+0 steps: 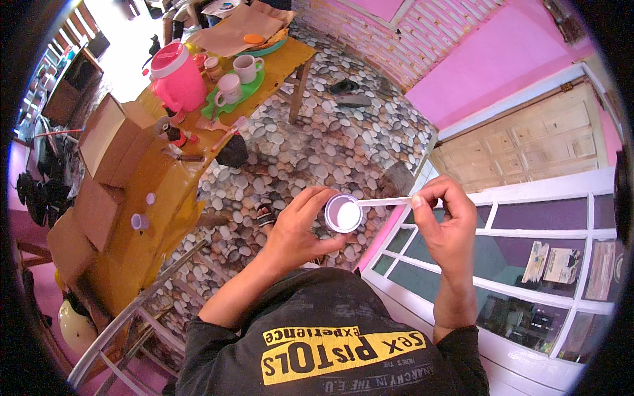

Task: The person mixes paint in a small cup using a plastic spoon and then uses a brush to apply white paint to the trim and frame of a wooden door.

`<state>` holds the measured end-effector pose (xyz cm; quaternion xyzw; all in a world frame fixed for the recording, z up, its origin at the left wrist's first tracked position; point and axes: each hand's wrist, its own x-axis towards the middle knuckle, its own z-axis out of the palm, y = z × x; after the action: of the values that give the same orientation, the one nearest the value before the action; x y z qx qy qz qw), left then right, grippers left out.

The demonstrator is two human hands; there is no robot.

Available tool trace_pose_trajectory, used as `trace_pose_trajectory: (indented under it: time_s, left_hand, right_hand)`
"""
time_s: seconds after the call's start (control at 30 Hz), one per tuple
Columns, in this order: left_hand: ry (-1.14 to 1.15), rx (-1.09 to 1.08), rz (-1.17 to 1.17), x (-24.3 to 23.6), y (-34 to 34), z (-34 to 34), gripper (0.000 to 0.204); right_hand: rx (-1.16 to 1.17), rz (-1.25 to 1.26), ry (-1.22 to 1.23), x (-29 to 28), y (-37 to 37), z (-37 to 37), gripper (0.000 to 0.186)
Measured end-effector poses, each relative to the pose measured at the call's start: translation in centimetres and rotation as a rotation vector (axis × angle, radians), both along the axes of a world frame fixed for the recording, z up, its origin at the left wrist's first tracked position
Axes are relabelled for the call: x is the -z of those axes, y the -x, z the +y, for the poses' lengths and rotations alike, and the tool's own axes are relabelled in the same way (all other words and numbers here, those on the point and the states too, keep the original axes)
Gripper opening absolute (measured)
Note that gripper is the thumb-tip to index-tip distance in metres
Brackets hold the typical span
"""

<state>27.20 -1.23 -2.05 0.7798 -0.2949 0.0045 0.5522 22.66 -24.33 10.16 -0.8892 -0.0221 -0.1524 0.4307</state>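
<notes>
My left hand is wrapped round a small translucent plastic cup with white contents, held in front of my dark printed shirt. My right hand pinches the end of a thin pale stick, whose other end reaches into the cup's rim. Beyond them is the pebble-patterned floor; at the right is a white glass-paned door.
A table with a yellow cover runs along the left, bearing cardboard boxes, a pink jug, mugs on a green tray, and small cups. A metal ladder-like frame stands at lower left. Dark sandals lie on the floor.
</notes>
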Motion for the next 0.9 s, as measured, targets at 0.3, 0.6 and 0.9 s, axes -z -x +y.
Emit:
trace_pose_trajectory:
  time_s: [0.3,0.6,0.9]
  left_hand:
    - [0.062,-0.037,-0.016,0.7,-2.9,3.2,0.072]
    - [0.083,-0.159,0.02,1.3,-6.2,8.7,0.069]
    - [0.124,-0.289,0.017,2.7,-7.3,17.2,0.072]
  right_hand:
    - [-0.053,0.151,-0.075,1.5,-4.7,3.3,0.014]
    - [-0.057,0.215,-0.174,2.4,-11.9,6.7,0.011]
    - [-0.224,0.378,-0.39,7.6,-22.4,14.9,0.015]
